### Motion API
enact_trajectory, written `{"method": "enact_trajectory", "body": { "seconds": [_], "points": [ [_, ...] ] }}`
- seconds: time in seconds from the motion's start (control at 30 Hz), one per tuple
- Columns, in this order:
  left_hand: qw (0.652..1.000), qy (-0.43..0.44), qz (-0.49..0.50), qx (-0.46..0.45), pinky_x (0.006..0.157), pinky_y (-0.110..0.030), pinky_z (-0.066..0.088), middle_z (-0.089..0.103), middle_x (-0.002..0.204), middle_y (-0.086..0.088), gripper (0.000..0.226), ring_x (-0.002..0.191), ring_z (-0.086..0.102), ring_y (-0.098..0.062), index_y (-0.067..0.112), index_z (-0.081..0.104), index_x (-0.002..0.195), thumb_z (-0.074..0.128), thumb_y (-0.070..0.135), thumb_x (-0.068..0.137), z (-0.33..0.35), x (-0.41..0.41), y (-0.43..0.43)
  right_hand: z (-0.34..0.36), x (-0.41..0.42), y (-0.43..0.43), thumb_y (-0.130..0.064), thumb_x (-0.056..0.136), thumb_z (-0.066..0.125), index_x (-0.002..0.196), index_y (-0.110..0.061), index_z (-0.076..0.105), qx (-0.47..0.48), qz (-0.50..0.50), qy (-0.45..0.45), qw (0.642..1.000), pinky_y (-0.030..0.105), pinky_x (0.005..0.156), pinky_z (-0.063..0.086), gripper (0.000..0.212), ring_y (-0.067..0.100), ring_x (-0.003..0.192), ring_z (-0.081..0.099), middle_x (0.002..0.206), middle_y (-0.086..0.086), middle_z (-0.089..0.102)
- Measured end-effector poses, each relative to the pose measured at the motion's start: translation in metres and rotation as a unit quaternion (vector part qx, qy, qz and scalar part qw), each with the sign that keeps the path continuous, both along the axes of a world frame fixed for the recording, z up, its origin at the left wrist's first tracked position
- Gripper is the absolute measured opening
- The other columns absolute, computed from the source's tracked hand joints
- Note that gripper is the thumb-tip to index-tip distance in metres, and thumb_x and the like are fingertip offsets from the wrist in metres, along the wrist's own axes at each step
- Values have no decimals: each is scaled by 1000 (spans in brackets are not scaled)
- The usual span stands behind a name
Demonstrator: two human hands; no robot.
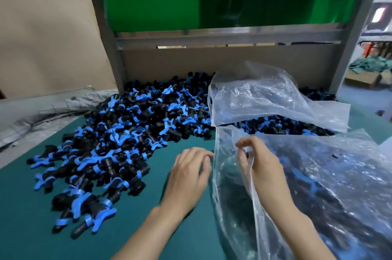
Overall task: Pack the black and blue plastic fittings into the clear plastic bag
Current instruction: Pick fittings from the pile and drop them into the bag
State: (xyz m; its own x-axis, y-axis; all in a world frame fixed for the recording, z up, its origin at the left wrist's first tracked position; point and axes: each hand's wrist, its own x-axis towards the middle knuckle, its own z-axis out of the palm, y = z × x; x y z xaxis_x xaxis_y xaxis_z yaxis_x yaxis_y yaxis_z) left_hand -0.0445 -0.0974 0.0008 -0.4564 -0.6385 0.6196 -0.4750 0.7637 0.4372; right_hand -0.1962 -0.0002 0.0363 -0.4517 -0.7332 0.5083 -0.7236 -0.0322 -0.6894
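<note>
Right grip (pixel 263 167) pinches the clear bag (pixel 331 174); left grip (pixel 188 174) seems loosely spread.

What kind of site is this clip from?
Probably a small factory packing station: a bulk heap of identical black and blue fittings on a green-topped table, the right hand pinching a clear plastic bag that holds some, and a cardboard box on the floor behind.

A teal mat (pixel 25 206) is spread underneath. At twelve o'clock a green panel (pixel 152 9) is set in a grey frame (pixel 110 47). A cardboard sheet (pixel 42 36) is propped at ten, grey cloth (pixel 31 115) is crumpled at nine, and a cardboard box (pixel 364 80) is seen at three.
</note>
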Motion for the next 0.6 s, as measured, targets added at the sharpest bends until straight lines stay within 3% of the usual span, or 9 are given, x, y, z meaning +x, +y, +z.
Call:
{"method": "enact_trajectory", "body": {
  "seconds": [0.1, 0.17, 0.27, 0.37, 0.5, 0.6],
  "points": [
    [985, -57, 141, 83, 105, -33, 35, 45, 139, 5, 36, 126, 40, -15, 23, 47, 136, 38, 30, 101, -15, 9, -28, -12, -2, -4, -16, 100, 51, 100, -46, 50, 44, -1, 0, 999, 40, 72, 52, 30, 10, 88, 62, 95, -16, 65],
    [964, -102, 202, 137, 110, -42, 33, 24, 157, -9, 48, 140, 28, -27, 20, 31, 148, 37, 32, 102, -16, 1, -44, -17, -5, -5, -10, 99, 48, 106, -44, 51, 68, -7, 18, 998, 35, 67, 50, 35, 11, 85, 60, 93, -15, 63],
    [948, -120, 240, 171, 115, -47, 27, -6, 163, -15, 62, 150, 2, -34, 19, 12, 155, 38, 35, 102, -10, -12, -67, -18, -6, -6, -1, 94, 48, 113, -34, 54, 83, -16, 62, 994, 29, 58, 42, 39, 13, 76, 56, 89, -15, 60],
    [940, -116, 274, 164, 110, -47, 36, -20, 161, -15, 73, 149, -14, -36, 19, 1, 157, 44, 37, 100, -10, -18, -91, -17, -6, -6, -3, 94, 46, 116, -29, 55, 97, -14, 78, 992, 38, 63, 42, 35, 23, 81, 57, 101, -7, 64],
    [929, -111, 325, 138, 101, -46, 46, -23, 160, -17, 80, 148, -13, -40, 19, -3, 157, 49, 37, 99, -5, -24, -114, -18, -8, -5, -16, 100, 45, 117, -28, 55, 94, -14, 77, 992, 41, 71, 46, 23, 27, 85, 58, 110, -5, 66],
    [928, -127, 317, 146, 97, -45, 47, -3, 162, -15, 75, 148, -5, -41, 17, 7, 156, 51, 37, 98, -2, -23, -121, -18, -8, -6, -20, 102, 46, 116, -28, 55, 93, -16, 87, 992, 41, 73, 47, 19, 26, 87, 58, 112, -6, 66]
  ]
}}
